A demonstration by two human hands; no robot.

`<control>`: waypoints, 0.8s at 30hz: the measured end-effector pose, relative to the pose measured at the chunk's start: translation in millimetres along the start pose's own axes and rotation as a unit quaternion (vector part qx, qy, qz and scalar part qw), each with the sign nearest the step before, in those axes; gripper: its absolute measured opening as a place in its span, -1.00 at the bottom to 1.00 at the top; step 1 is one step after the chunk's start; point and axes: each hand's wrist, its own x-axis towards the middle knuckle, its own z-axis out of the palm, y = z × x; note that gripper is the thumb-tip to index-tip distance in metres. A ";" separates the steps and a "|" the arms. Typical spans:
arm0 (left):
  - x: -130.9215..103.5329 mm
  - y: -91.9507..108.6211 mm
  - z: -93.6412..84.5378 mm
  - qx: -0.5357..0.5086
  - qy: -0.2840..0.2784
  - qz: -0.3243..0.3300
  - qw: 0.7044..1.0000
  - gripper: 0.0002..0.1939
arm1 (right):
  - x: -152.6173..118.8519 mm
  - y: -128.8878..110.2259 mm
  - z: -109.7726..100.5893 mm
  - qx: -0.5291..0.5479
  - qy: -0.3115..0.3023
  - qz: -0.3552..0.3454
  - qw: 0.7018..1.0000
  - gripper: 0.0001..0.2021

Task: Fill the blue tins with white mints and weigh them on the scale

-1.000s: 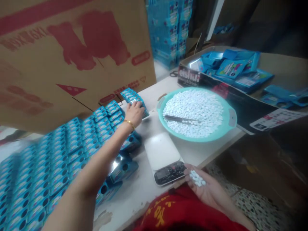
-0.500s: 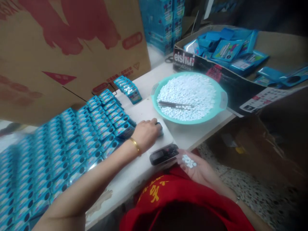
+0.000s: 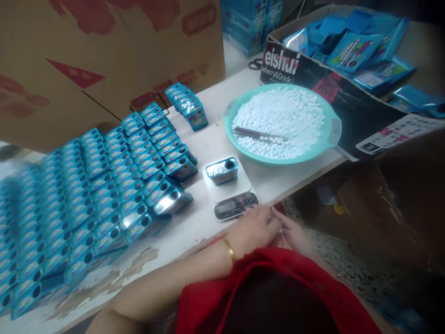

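My left hand [image 3: 255,227], with a gold bracelet on its wrist, reaches over my right hand [image 3: 292,232] at the table's front edge. Its fingers bend down into the right palm, and their tips are hidden. The right palm is cupped upward, and a white tablet [image 3: 280,229] shows between the two hands. Just beyond them lies a small digital scale [image 3: 246,180] with a dark display panel. On its plate stands an open blue tin [image 3: 224,176] with several white tablets at its top.
A turquoise basin [image 3: 231,139] full of white tablets holds a dark flat stick [image 3: 252,133]. Rows of blue tins [image 3: 114,185] cover the left, with a short separate row [image 3: 187,104] behind. A carton [image 3: 347,111] holds blue packs [image 3: 354,51]; a large cardboard box [image 3: 139,55] and scissors [image 3: 256,64] are behind.
My left hand has left the tin on the scale and come back to my right palm, covering the tablets there. The tin now stands alone on the plate. The view has shifted.
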 end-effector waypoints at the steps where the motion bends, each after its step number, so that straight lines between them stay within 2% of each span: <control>1: 1.1 1.7 0.9 -0.009 -0.014 -0.007 1.000 -0.71 | -1.1 0.7 -1.4 -0.006 0.002 0.002 1.000 -0.67; 5: 1.4 5.8 -3.7 -0.029 -0.037 -0.023 0.999 -0.69 | -1.5 4.7 -6.6 -0.020 -0.005 0.004 1.000 -0.65; 12: -5.1 2.2 0.8 -0.014 -0.005 0.012 1.000 -0.70 | 1.9 6.4 -8.7 -0.031 -0.032 0.008 0.999 -0.65; 15: -8.5 -3.2 4.8 -0.028 0.029 0.011 0.999 -0.77 | 3.1 4.9 -3.3 -0.028 -0.045 0.017 0.998 -0.66; 18: -11.5 -8.9 6.7 -0.036 0.064 0.005 0.997 -0.82 | 5.6 4.8 6.8 -0.009 -0.032 0.020 0.999 -0.67; 24: -18.9 -18.3 1.2 -0.084 0.138 -0.012 0.987 -0.83 | 11.9 5.1 22.4 0.024 -0.027 -0.005 0.999 -0.68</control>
